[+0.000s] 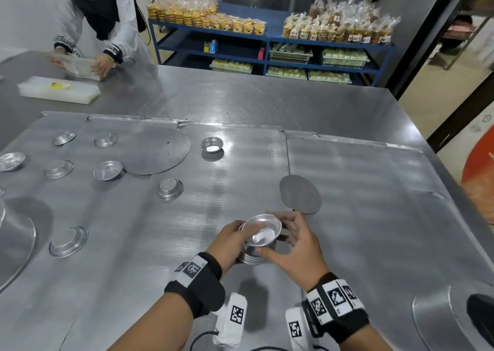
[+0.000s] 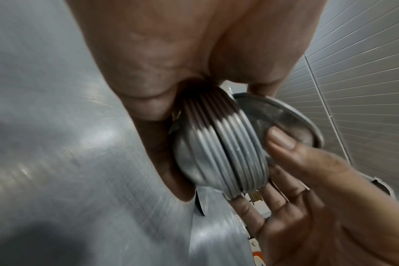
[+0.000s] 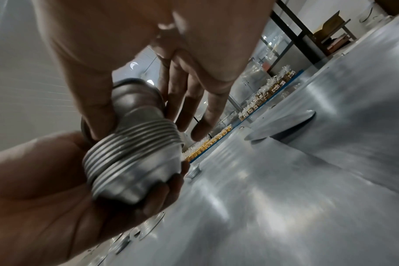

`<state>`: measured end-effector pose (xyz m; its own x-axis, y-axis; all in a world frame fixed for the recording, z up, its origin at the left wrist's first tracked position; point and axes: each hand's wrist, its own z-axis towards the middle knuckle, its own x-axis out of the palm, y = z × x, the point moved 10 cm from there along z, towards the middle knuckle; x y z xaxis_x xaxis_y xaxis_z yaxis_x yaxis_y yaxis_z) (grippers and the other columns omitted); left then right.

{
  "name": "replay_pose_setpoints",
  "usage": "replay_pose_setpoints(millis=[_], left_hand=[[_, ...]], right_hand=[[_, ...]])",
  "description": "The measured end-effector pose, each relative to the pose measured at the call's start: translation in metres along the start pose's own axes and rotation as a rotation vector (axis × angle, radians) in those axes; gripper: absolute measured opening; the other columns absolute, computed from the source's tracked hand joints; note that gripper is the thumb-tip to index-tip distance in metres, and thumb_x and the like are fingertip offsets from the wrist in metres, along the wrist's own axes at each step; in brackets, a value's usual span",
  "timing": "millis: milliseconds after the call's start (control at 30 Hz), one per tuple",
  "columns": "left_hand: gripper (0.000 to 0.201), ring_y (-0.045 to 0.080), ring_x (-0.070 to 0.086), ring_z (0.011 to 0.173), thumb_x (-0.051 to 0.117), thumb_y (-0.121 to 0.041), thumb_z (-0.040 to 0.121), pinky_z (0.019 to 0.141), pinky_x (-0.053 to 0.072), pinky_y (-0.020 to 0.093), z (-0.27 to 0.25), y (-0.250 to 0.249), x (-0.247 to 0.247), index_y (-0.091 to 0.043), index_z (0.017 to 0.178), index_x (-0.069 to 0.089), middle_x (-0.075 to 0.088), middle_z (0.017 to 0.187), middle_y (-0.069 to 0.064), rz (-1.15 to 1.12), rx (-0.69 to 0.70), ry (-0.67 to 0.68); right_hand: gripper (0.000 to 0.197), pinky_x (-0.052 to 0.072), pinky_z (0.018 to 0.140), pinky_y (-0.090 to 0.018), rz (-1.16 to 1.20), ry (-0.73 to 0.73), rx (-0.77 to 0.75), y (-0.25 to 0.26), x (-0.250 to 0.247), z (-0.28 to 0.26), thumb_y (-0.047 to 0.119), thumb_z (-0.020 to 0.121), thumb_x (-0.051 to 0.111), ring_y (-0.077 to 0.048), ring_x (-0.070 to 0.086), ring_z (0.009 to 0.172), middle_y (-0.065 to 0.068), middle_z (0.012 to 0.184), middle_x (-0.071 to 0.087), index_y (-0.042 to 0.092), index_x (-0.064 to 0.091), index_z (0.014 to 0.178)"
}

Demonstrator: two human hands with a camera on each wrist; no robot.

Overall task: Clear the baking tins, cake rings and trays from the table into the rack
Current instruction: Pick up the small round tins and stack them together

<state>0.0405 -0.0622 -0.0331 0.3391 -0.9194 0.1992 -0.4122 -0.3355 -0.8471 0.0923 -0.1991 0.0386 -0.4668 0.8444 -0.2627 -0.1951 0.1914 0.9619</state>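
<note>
Above the table, left grip cupping tin stack, right grip pinching top tin

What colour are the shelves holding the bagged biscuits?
Blue: the shelves show best in the head view.

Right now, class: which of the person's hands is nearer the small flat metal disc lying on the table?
Right. The right hand sits just below the small flat disc; the left hand holds the tin stack farther left.

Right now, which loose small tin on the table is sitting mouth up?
The small tin just right of the large flat disc, with white residue inside. The loose tins to its left look upside down, bases up.
</note>
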Motion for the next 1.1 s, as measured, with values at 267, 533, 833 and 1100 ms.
replay_pose_setpoints(millis=[267,533,833,1100], left_hand=[[0.050,0.039,0.069,0.103,0.069,-0.017,0.067,0.087,0.056,0.050,-0.010,0.007,0.000,-0.008,0.116,0.064,0.071,0.109,0.023,0.005,0.012,0.021],[0.030,0.031,0.068,0.092,0.063,-0.003,0.087,0.077,0.057,0.041,-0.016,0.018,-0.011,-0.006,0.117,0.062,0.070,0.109,0.023,0.020,0.007,0.004],[0.026,0.027,0.068,0.092,0.057,0.004,0.093,0.069,0.054,0.032,-0.022,0.022,0.001,-0.003,0.118,0.061,0.070,0.103,0.016,0.111,0.010,0.053],[0.022,0.023,0.065,0.084,0.059,0.006,0.086,0.074,0.051,0.033,-0.022,0.023,0.011,-0.001,0.105,0.067,0.071,0.093,0.015,0.308,0.014,0.093]], right_hand=[[0.067,0.050,0.102,-0.041,0.092,0.105,0.075,-0.018,0.013,-0.013,0.008,0.065,0.090,-0.009,0.060,0.122,0.012,0.133,0.062,0.017,0.054,0.121],[0.062,0.051,0.091,-0.023,0.038,0.224,0.163,-0.031,0.018,-0.019,0.001,0.075,0.078,-0.003,0.060,0.118,0.011,0.123,0.068,0.028,0.061,0.127],[0.016,0.062,0.065,-0.049,-0.024,0.028,0.291,-0.036,0.011,-0.023,0.029,0.066,0.075,-0.026,0.074,0.075,-0.004,0.079,0.076,0.035,0.078,0.080],[0.016,0.060,0.069,-0.026,-0.331,0.044,0.269,-0.038,0.004,-0.030,0.012,0.074,0.076,-0.007,0.068,0.065,0.005,0.071,0.074,0.023,0.077,0.085]])
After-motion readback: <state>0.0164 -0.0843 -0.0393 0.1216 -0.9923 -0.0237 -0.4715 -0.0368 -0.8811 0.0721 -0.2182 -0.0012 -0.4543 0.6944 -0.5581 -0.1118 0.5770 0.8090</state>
